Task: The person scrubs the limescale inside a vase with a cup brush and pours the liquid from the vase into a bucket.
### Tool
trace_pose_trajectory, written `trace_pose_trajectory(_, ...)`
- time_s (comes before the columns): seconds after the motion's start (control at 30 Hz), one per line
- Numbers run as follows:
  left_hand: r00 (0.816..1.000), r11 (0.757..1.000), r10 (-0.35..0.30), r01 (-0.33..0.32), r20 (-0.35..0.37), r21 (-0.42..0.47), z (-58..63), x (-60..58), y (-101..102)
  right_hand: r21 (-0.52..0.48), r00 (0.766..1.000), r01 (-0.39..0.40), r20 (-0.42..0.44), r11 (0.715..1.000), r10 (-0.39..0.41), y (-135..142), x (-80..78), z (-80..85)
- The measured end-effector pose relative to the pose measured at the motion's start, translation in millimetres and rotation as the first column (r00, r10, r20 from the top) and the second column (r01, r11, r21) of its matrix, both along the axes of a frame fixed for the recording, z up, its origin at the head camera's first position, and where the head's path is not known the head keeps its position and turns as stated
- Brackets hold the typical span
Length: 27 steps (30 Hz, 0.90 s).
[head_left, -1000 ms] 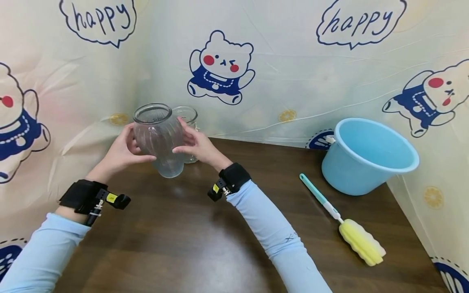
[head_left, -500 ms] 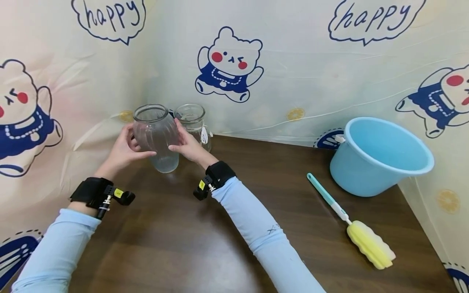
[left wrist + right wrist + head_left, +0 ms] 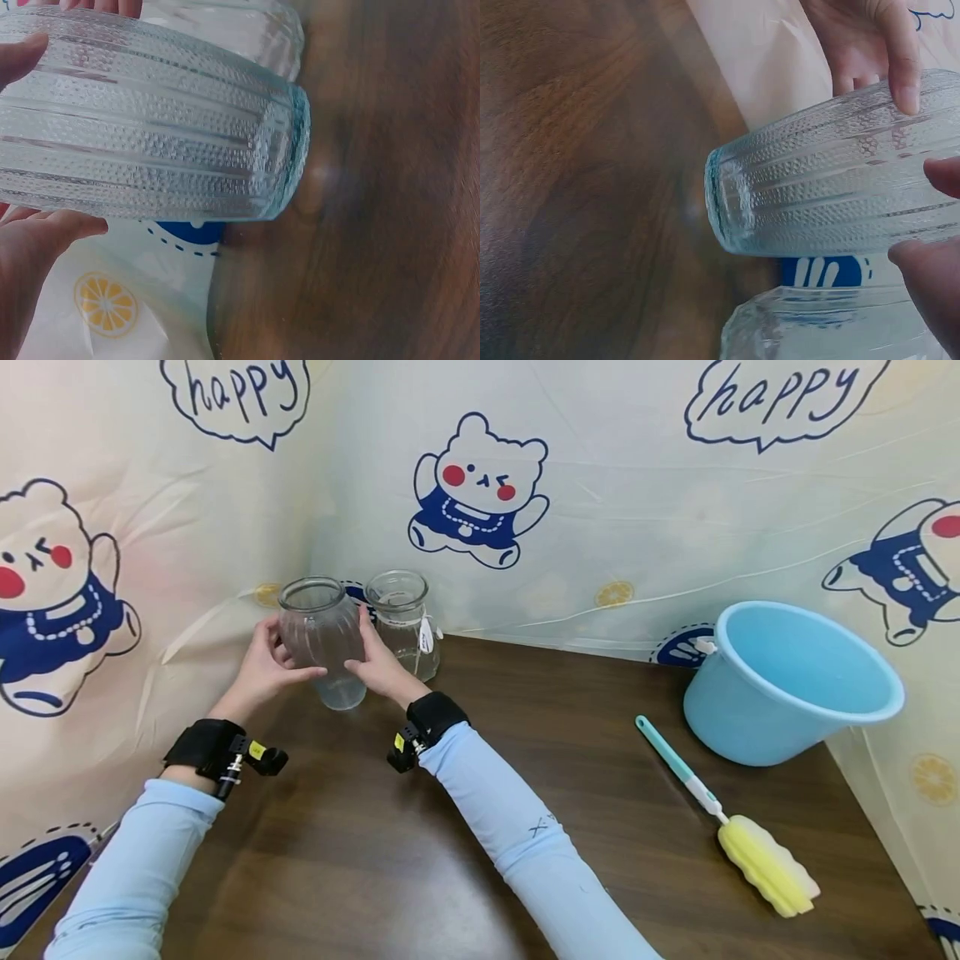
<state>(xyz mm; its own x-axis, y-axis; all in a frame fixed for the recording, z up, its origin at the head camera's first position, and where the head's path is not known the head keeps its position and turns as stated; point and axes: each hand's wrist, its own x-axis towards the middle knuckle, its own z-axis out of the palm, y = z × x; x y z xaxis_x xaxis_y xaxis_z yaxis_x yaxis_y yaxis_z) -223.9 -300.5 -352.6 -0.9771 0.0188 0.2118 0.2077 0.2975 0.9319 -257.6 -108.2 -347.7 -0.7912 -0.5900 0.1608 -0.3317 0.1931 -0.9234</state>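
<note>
Both hands hold a clear ribbed glass vase (image 3: 322,639) with a thick round rim and a pebbled surface, also large in the left wrist view (image 3: 150,127). The left hand (image 3: 262,667) grips its left side, thumb across the front. From the other side the right hand (image 3: 384,667) grips it, its thumb showing at the front. The vase stands nearly upright, base close to the table; whether they touch I cannot tell. Just right of it, behind the right hand, stands a second clear glass jar (image 3: 408,647) with a white tag tied at its neck.
A light blue bucket (image 3: 720,702) stands at the table's right back. In front of it lies a bottle brush (image 3: 765,864) with a yellow and white sponge head and turquoise handle. A printed curtain (image 3: 600,485) borders the brown table (image 3: 360,860).
The vase has come down a little and moved left relative to the jar, so the jar and its tag are now more visible. The head view has shifted slightly left.
</note>
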Motion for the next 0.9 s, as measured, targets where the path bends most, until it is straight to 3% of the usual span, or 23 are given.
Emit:
trace_pose_trajectory(0.3,0.991,0.990,0.016,0.003,0.131,-0.143,-5.3,-2.7,-12.6,0.109,0.999,-0.044,0.017,0.993,0.042,1.6,4.7,-10.7)
trace_pose_trajectory(0.5,0.990,0.990,0.023,-0.003,0.137,-0.144,-5.5,-9.1,-17.6,0.167,0.997,-0.053,-0.053,0.985,0.063,1.8,7.2,-10.2)
trace_pose_trajectory(0.6,0.991,0.990,0.014,0.005,0.135,-0.139,-6.3,-11.0,-18.4,0.175,0.997,-0.051,-0.048,0.983,0.061,3.3,8.4,-10.3)
trace_pose_trajectory(0.77,0.991,0.992,-0.006,0.023,0.135,-0.124,-6.0,-8.1,-17.8,0.236,0.996,-0.029,-0.070,0.971,0.047,12.4,12.4,-11.0)
trace_pose_trajectory(0.83,0.995,0.985,0.025,-0.008,0.102,-0.172,-4.0,-3.9,-12.9,0.289,0.992,-0.014,-0.114,0.957,0.049,21.3,15.6,-10.4)
trace_pose_trajectory(0.9,0.991,0.962,0.131,-0.118,0.037,-0.245,-0.4,3.9,-2.1,0.333,0.983,0.005,-0.173,0.943,0.056,33.7,19.9,-9.0)
